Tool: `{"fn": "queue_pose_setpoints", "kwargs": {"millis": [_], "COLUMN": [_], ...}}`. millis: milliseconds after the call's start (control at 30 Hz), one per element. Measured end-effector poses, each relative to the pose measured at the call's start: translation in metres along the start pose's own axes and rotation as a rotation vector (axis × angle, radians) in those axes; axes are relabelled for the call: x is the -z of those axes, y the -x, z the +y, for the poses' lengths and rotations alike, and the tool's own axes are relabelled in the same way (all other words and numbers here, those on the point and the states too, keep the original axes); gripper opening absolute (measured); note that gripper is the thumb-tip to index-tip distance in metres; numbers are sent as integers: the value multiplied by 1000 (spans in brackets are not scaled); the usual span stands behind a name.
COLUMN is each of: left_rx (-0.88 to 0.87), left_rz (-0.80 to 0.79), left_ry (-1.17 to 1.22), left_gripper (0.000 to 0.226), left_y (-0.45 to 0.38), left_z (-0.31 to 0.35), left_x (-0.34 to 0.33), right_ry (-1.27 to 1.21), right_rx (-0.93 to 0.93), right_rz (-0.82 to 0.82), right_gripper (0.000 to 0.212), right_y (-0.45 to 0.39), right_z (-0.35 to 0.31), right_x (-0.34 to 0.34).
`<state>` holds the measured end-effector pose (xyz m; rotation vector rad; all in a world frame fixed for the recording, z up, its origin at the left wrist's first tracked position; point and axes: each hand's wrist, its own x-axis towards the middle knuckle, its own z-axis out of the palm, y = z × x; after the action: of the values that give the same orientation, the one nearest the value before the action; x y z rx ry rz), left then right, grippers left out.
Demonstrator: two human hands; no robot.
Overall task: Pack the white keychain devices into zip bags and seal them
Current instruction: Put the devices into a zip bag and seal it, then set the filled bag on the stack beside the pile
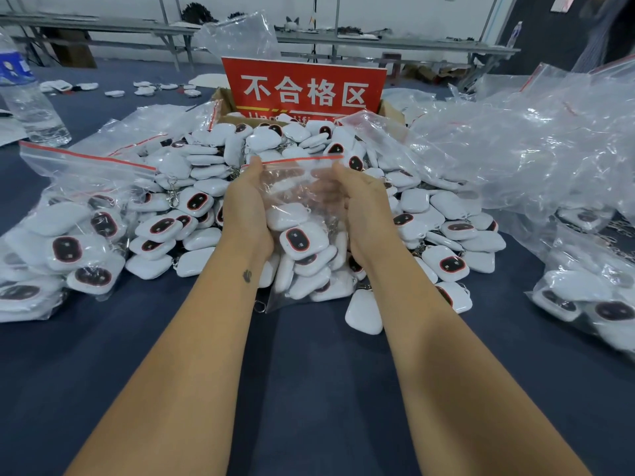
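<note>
- I see both hands on one clear zip bag held upright in front of the pile, its red-striped mouth at the top and its bottom resting on the dark blue table.
- My left hand lies along the bag's left side, fingers pressed together and reaching up to the red zip strip; the fingertips seem to pinch the strip's left end, though I cannot tell how firmly.
- My right hand cups the bag's right side, fingers curled round behind the plastic, showing blurred through it.
- The bag is about half full of white keychain devices; one with a dark oval face ringed in red lies uppermost and faces me.
- I cannot tell whether the zip is closed along its length.
- Behind the bag spreads a big loose heap of devices, some face up, some showing plain white backs.
- One loose device lies on the cloth just right of the bag's bottom.
- A filled bag lies at left, and another filled bag sits at right.
- A mound of empty bags rises at right.
- A red sign with white characters stands in a cardboard box behind the heap.
- A water bottle stands far left.
</note>
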<state>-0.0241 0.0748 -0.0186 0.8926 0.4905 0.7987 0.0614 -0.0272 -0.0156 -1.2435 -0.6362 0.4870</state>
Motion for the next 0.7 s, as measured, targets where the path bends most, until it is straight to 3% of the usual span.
{"fn": "queue_pose_setpoints", "kwargs": {"millis": [67,200,267,400,567,633,700], "left_rx": [-34,-98,-104,-119,74,-46,-209], "left_rz": [9,95,92,59,-115,-54,15], "left_ry": [39,9,-100,-395,-780,-826,-869], "left_gripper": [63,44,42,25,30,27,16], "left_y": [2,7,6,5,12,11,8], "left_z": [4,16,19,37,68,84,109], "left_x": [-2,-11,-15,-14,25,36,43], "right_ry": [135,398,381,358,294,249,158], "right_rx": [-24,-21,35,91,67,7,-90], "right_rz": [-61,-151,-135,-3,148,164,114], "right_gripper": [20,16,12,30,29,38,34], "right_y": [2,7,8,6,-9,-17,-25], "right_z": [-2,-3,-5,-5,-11,-14,-20], "right_x": [0,-1,-5,-16,-58,-85,-112]}}
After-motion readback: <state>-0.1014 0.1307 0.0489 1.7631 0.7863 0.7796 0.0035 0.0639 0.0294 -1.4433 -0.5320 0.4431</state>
